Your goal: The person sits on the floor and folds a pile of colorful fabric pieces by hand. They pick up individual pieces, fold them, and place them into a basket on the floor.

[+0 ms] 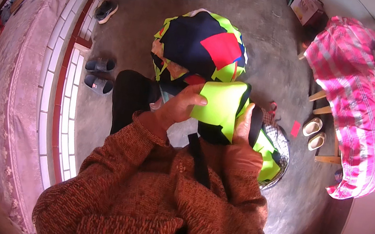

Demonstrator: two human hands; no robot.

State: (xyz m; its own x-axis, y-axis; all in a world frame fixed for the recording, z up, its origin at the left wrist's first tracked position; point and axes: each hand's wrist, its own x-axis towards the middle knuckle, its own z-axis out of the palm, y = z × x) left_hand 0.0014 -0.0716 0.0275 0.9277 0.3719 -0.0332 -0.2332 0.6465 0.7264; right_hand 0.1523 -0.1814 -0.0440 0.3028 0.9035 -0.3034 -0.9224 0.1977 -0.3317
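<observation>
A neon yellow-green fabric piece (217, 103) with black parts is stretched between my two hands above my lap. My left hand (176, 107) pinches its left edge, thumb on top. My right hand (243, 129) grips the folded right side, with the fingers partly hidden behind the cloth. Just beyond them stands a round heap of fabric pieces (176, 40) in navy, neon and red, a red piece (221, 50) lying on top. By my right knee, more neon cloth (266, 162) lies in a checked bag (283, 146).
Dark slippers (98, 84) and a dark shoe (106, 11) lie on the floor by a bed (26, 63) at left. At right are light shoes (315, 134), a red scrap (295, 129) and wooden-legged furniture under a pink checked cloth (347, 95). A box (307, 8) stands far right.
</observation>
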